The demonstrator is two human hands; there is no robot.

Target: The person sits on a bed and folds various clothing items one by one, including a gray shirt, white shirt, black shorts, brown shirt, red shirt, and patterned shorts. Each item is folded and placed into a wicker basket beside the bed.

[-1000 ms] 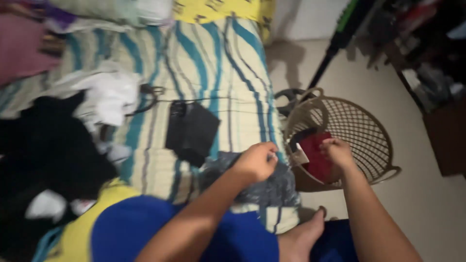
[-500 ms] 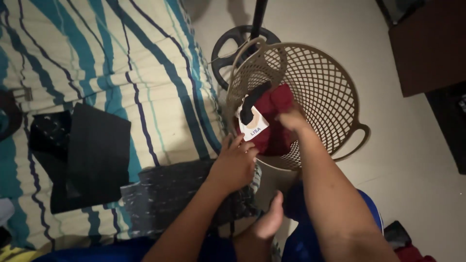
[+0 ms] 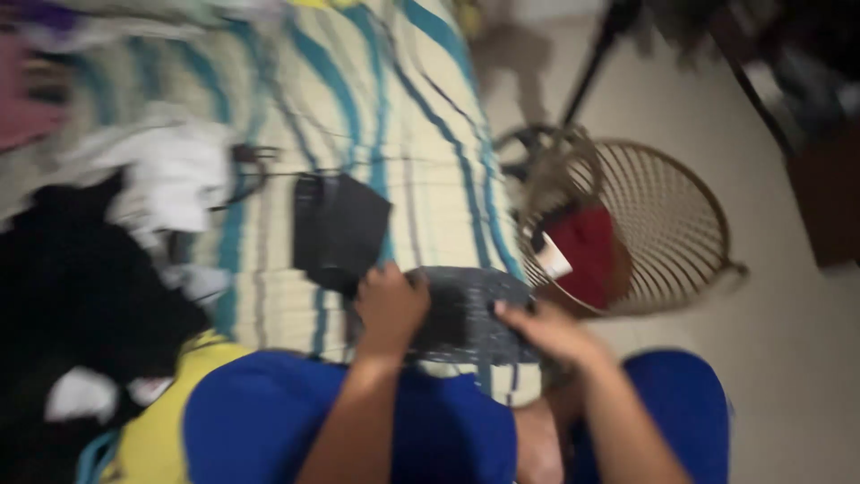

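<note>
A dark grey speckled garment [image 3: 470, 314] lies flat on the striped bedsheet [image 3: 421, 134] near the bed's edge. My left hand [image 3: 390, 305] rests on its left end with fingers curled over the cloth. My right hand [image 3: 546, 332] lies on its right end, fingers spread along the edge. The frame is blurred, so the exact grip is unclear. Blue shorts [image 3: 296, 421] cover my legs at the bottom.
A beige lattice laundry basket [image 3: 681, 233] stands on the floor right of the bed, with a red garment [image 3: 587, 255] inside. A folded black item [image 3: 340, 229] lies beyond the grey garment. Black clothes [image 3: 81, 296] and white clothes [image 3: 170, 175] pile up at left. Dark furniture [image 3: 824, 188] stands at right.
My right hand has left the red garment in the basket and come onto the grey garment. My left hand slid to the garment's left end. The view swung back over the bed.
</note>
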